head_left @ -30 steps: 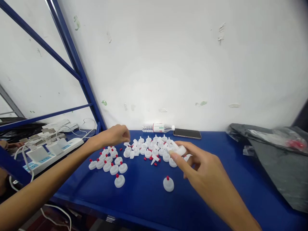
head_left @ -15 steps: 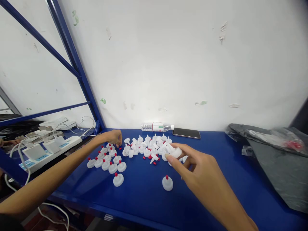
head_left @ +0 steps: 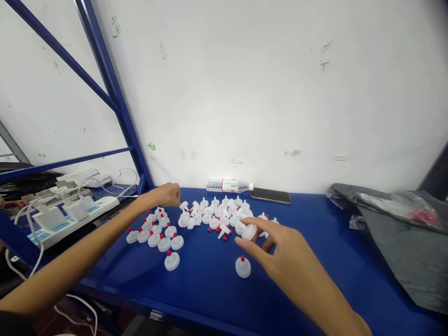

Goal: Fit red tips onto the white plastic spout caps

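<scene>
The right hand (head_left: pixel 285 245) pinches a white cap (head_left: pixel 249 232) at the near right edge of the pile (head_left: pixel 214 222), the cap sitting between the thumb and the forefinger, close to their tips. Whether it touches the pile, I cannot tell. The left hand (head_left: pixel 168 193) is above the table (head_left: pixel 206 289), left of the pile, its fingers bent downward and hidden; I cannot tell whether they grip anything. Red-tipped caps (head_left: pixel 164 243) stand left of the pile, and a lone one (head_left: pixel 243 267) in front of it.
</scene>
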Motion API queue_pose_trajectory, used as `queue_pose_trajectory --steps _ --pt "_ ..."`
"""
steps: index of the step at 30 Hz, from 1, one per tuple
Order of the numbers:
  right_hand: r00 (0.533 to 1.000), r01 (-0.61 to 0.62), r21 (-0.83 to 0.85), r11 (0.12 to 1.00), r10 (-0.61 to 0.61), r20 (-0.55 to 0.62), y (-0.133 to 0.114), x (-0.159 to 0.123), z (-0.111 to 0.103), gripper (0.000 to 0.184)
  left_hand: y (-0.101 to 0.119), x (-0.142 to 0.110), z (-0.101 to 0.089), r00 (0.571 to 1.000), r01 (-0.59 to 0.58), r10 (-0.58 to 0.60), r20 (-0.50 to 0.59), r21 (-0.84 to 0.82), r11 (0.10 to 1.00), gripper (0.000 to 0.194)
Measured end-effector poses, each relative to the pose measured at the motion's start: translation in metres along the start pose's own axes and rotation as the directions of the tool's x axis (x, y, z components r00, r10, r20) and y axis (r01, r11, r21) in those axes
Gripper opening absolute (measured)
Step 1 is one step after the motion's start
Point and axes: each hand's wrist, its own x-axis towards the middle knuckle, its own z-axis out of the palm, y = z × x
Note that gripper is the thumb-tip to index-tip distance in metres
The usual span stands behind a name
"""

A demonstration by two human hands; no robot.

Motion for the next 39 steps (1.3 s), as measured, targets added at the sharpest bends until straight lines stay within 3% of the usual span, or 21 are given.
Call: queue_pose_trajectory --steps 3,5,8,13,18,21,26,32,39 --pt "1.0 0.005 -0.025 1.0 -0.004 0.024 0.0 0.001 0.002 0.034 0.019 -0.029 -0.016 0.978 0.005 -0.003 -0.208 0.007 1.0 0.019" --pt "0.999 -0.013 -0.028 1.0 0.014 0.045 -0.002 0.002 0.003 0.034 0.036 -0.054 -0.022 0.941 -0.086 0.036 -0.337 -0.133 0.987 0.016" --pt "0.997 -0.028 -0.019 0.999 0.029 0.065 -0.007 0.001 0.004 0.037 0.066 -0.093 -0.02 0.932 -0.271 0.126 -0.339 -0.425 0.864 0.015" --pt "0.995 0.018 -0.034 0.999 -0.015 0.098 -0.011 -0.004 0.005 0.041 0.107 -0.132 0.008 0.934 -0.337 0.1 -0.343 -0.753 0.565 0.021" --pt "0.985 0.117 0.008 0.993 -0.117 0.125 -0.014 -0.009 0.009 0.035 0.124 -0.14 0.037 0.954 -0.3 0.116 -0.277 -0.898 0.323 0.023" --pt "0.978 0.151 0.016 0.988 -0.152 0.144 -0.015 -0.01 0.011 0.032 0.129 -0.143 0.045 0.955 -0.291 0.131 -0.267 -0.93 0.225 0.021" --pt "0.976 0.168 -0.037 0.985 -0.161 0.15 -0.013 -0.009 0.014 0.028 0.133 -0.147 0.053 0.956 -0.291 0.104 -0.275 -0.936 0.196 0.019" --pt "0.97 0.198 0.008 0.98 -0.197 0.145 -0.014 -0.012 0.018 0.057 0.134 -0.147 0.056 0.95 -0.311 0.054 -0.307 -0.941 0.135 0.022" --pt "0.946 0.269 0.032 0.962 -0.271 0.178 -0.023 -0.013 0.013 0.047 0.135 -0.144 0.061 0.959 -0.285 0.022 -0.284 -0.958 0.044 0.04"
